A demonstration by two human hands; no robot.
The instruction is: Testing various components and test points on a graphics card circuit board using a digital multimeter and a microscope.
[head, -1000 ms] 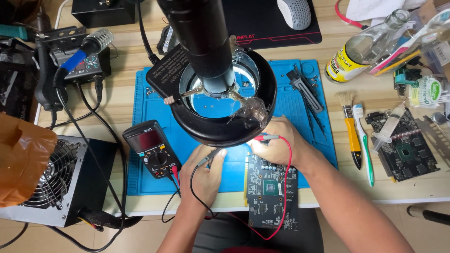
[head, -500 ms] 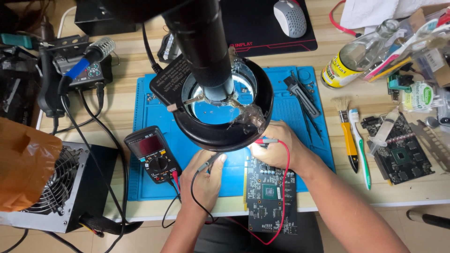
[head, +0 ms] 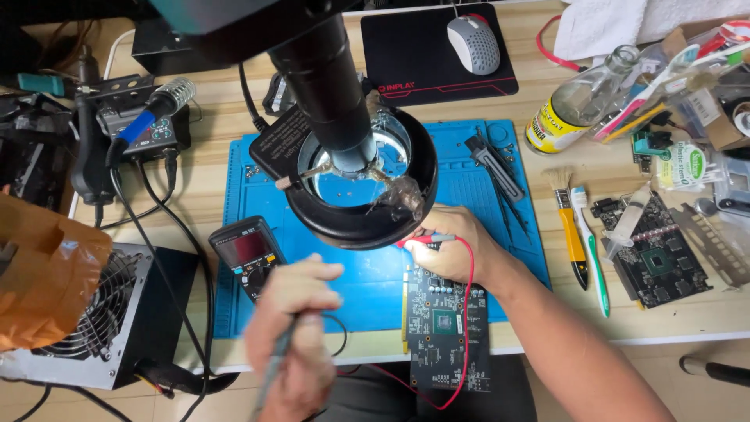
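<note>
A dark circuit board (head: 448,328) lies at the near edge of a blue work mat (head: 476,195), under a black microscope ring light (head: 359,187). My right hand (head: 453,246) rests on the board's top edge and pinches a red probe (head: 428,238) with a red lead looping down. My left hand (head: 295,328) is raised and blurred in front of the mat, gripping a dark probe (head: 275,367) with a black lead. A black multimeter (head: 248,256) with a reddish screen sits on the mat just left of that hand.
A grey power supply (head: 101,320) and an orange bag (head: 43,281) are at the left, a soldering station (head: 137,129) behind them. Tweezers (head: 500,176), a brush (head: 570,234), a toothbrush (head: 592,250), a second board (head: 656,262), a bottle (head: 578,101) and a mouse (head: 473,43) lie to the right and back.
My left hand has lifted away from the board, toward me and to the left, with its probe. My right hand stays on the board's top edge with the red probe.
</note>
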